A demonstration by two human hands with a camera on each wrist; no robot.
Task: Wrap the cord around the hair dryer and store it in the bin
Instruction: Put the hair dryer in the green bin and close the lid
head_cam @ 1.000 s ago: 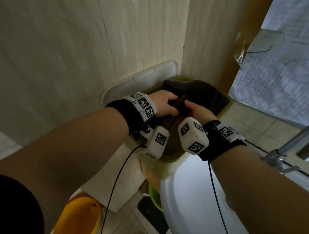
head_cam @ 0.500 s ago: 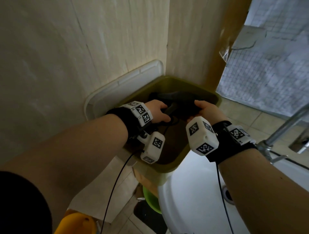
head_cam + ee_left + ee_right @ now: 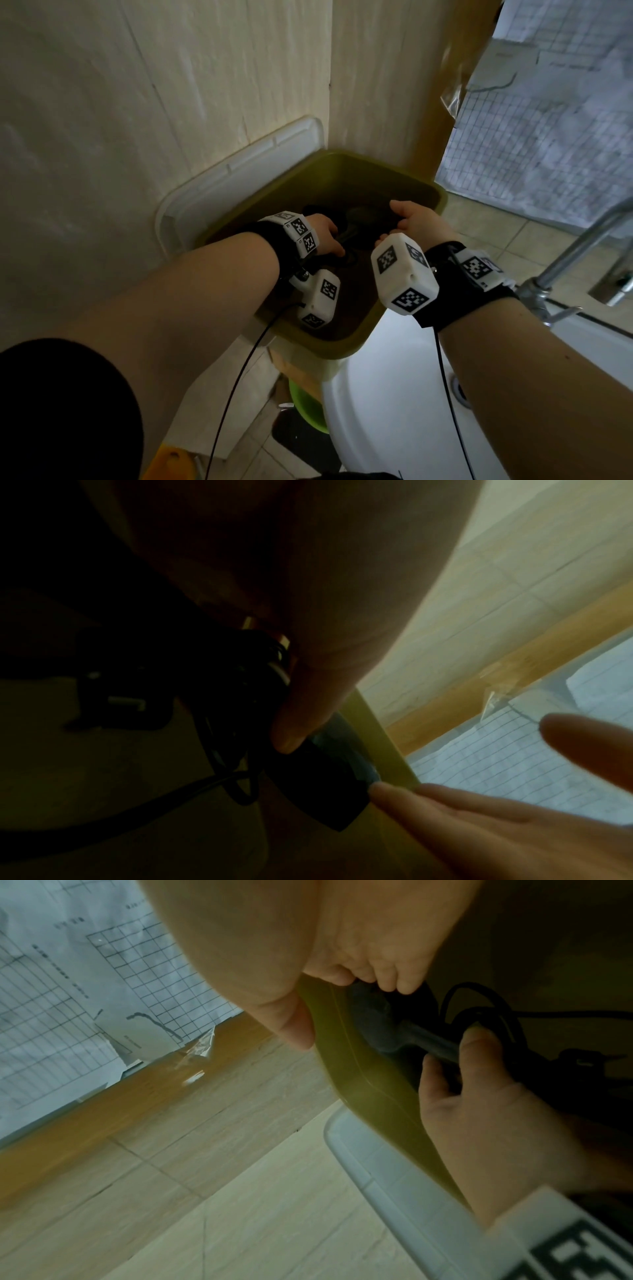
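Observation:
The black hair dryer (image 3: 363, 219) lies low inside the olive bin (image 3: 342, 346), which stands in the corner of the wall. My left hand (image 3: 327, 236) grips its handle, with the black cord (image 3: 219, 750) looped around it under the thumb. The dryer's plug (image 3: 120, 699) rests on the bin floor. My right hand (image 3: 411, 222) reaches over the far rim. Its straight fingers (image 3: 462, 823) touch the barrel's end (image 3: 325, 785), and its thumb stands free of the dryer. In the right wrist view the left hand (image 3: 479, 1096) wraps the handle (image 3: 428, 1042) beside the bin rim (image 3: 342, 1047).
A white lid (image 3: 222, 185) leans on the wall behind the bin. A white basin (image 3: 394, 411) lies just in front, with a metal tap pipe (image 3: 582, 246) to the right. A green bowl (image 3: 305, 407) and a yellow tub (image 3: 171, 462) sit on the floor below.
Both hands have lowered the dryer from above the rim down into the bin. The right hand's hold on the barrel has loosened to straight fingers.

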